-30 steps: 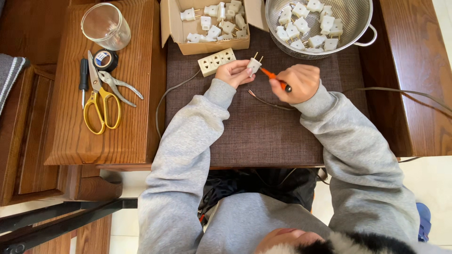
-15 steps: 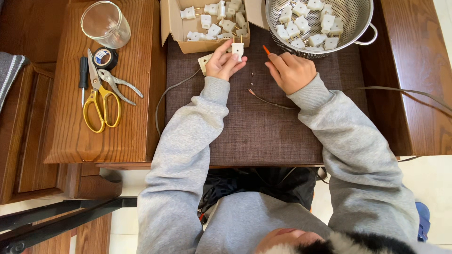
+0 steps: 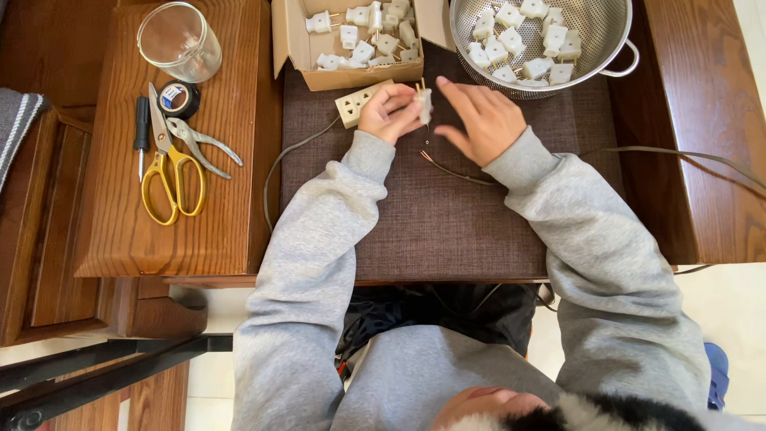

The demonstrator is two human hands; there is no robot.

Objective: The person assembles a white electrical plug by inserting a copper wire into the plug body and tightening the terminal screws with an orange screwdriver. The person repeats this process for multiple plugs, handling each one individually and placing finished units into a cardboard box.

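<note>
Plug (image 3: 424,102) — white, prongs up — pinched in left hand (image 3: 387,112); right hand (image 3: 483,121), at 3 o'clock, fingers spread, holds nothing.

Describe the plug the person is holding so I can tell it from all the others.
Start at the brown woven mat between the cardboard box and the metal colander. Just above its middle, the left hand pinches one white plug. Unlike the others, it sits in neither container.

Bright even daylight, soft shadows, sharp focus
</note>
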